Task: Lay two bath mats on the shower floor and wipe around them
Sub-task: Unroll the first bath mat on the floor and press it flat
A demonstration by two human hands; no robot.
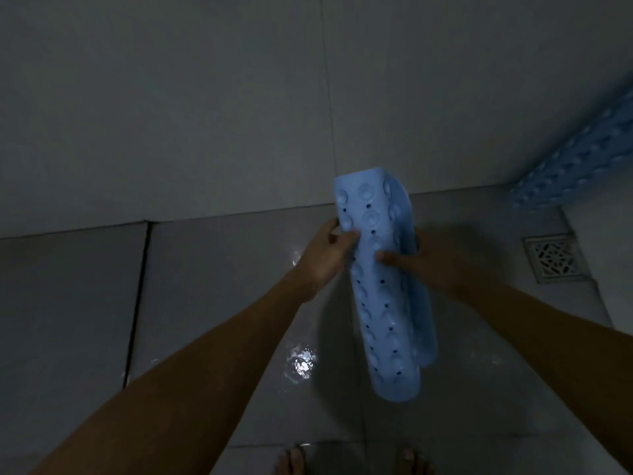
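Mats: two, one rolled mat (383,296) with both hands' fingers (349,238) clamped on it, second mat (579,166) against wall.

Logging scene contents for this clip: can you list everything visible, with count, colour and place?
Rolled bath mat: one, light blue, held in both hands above the floor.
Second bath mat: one, light blue, against the wall at far right.
Floor drain: one, metal grille, right floor.
Floor tiles: grey, wet and glinting.
Wall: grey tiles, ahead.
Left hand: grips mat's left edge.
Right hand: grips mat's right side.
Feet: two, bare, bottom edge.
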